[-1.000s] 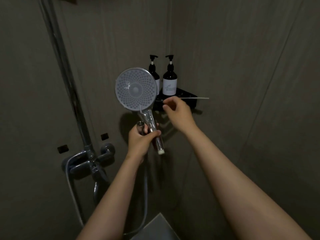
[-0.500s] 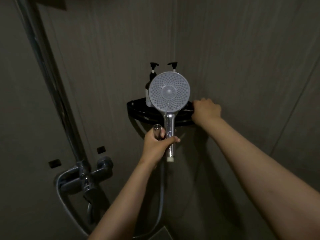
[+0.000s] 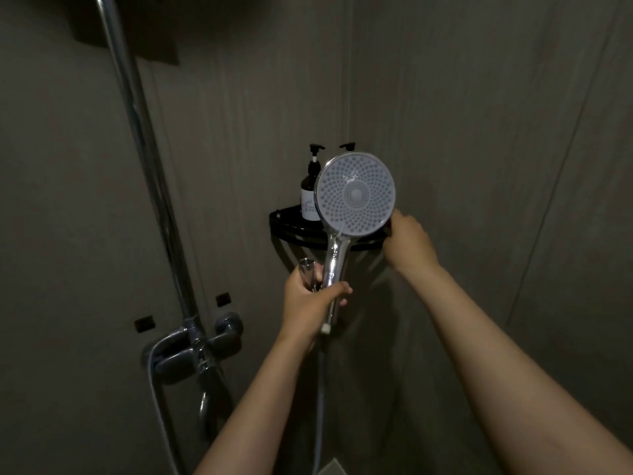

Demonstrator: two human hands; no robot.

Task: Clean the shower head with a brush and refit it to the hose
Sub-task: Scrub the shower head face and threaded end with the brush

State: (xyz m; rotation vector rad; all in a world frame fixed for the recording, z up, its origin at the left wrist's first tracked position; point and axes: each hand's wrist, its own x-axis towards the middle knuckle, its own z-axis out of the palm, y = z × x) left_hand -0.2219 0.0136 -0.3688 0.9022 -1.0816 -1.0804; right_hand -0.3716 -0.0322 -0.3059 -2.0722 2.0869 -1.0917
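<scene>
Your left hand [image 3: 308, 296] grips the shower head [image 3: 356, 195] upright by its handle, together with the hose end [image 3: 306, 269]. Your right hand [image 3: 409, 243] is at the shelf [image 3: 291, 228] just beside the head. Its fingers are hidden, so I cannot tell its grip.

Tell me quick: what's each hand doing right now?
Left hand: grips the shower head by its handle, plus the hose end.
Right hand: at the shelf, fingers hidden behind the shower head; cannot tell.

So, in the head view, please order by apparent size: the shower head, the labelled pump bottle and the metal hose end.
1. shower head, nearer the camera than the bottle.
2. pump bottle, partly hidden behind it.
3. hose end, in the left hand.
</scene>
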